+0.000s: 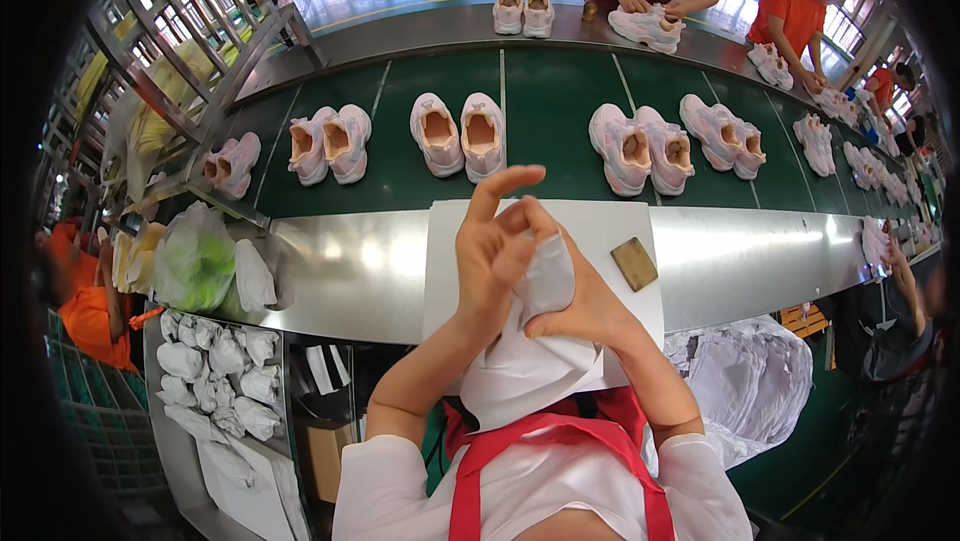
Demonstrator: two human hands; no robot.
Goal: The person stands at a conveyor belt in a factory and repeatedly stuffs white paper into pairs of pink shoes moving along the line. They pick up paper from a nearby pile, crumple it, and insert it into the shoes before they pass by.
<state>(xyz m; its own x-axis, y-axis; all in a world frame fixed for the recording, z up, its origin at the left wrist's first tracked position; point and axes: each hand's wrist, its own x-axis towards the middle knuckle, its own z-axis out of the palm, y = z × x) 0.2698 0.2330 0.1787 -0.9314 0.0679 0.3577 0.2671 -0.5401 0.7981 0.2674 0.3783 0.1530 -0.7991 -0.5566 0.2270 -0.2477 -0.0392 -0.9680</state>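
In front of my chest, a sheet of white paper (530, 371) is bunched at its top and hangs loose and wide below. My right hand (592, 299) grips the bunched part, its thumb pressed across the front. The curled fingers of my left hand (490, 259) close on the upper end of the paper, while one finger points off to the right. Behind my hands, flat white sheets (445, 241) lie on the metal worktop. A brownish rectangular block (634, 264) rests on these sheets, to the right of my hands.
Pairs of pale sneakers (458, 136) stand along a green conveyor belt (550, 181) beyond the worktop (350, 251). Crumpled paper wads (215, 371) fill a metal bin at left, near a plastic bag (200, 261). A white sack (745, 381) lies at right. Co-workers handle shoes opposite.
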